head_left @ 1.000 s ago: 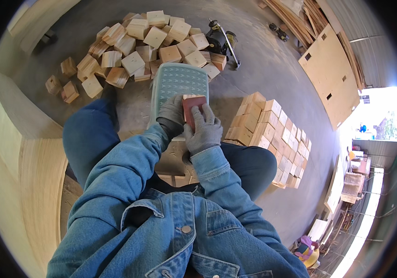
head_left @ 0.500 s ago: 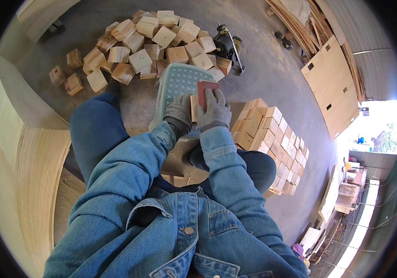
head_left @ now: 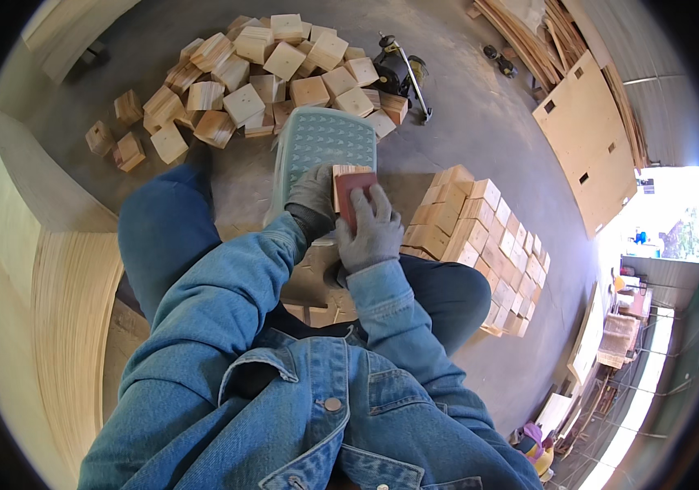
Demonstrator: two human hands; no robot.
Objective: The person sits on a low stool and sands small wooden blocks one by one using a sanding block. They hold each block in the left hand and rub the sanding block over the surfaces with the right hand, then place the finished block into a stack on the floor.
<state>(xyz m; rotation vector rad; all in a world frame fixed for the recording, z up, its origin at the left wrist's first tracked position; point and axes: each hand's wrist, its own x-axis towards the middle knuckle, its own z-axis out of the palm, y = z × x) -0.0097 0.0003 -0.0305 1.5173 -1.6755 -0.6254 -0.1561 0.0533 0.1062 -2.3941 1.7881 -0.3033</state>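
My left hand [head_left: 312, 200], in a grey glove, grips a small wooden block [head_left: 350, 169] from its left side, over the near part of a pale green plastic stool [head_left: 325, 135] with a patterned top. My right hand [head_left: 372, 234], gloved too, holds a reddish-brown sanding pad [head_left: 353, 181] flat against the block. Its fingers reach across the pad, and the thumb is on the near left side. The pad covers most of the block's face, so only a light strip of wood shows along the far edge.
A loose heap of wooden blocks [head_left: 284, 61] lies beyond the stool, beside a black-and-yellow tool with a metal bar [head_left: 414, 77]. A neat stack of blocks [head_left: 480, 245] stands by my right knee. Plywood sheets [head_left: 72, 318] curve along the left; a panel [head_left: 586, 151] leans far right.
My right hand has drawn the sanding pad nearer to me and slightly left along the block, with its fingers a little more spread. The left hand keeps its grip.
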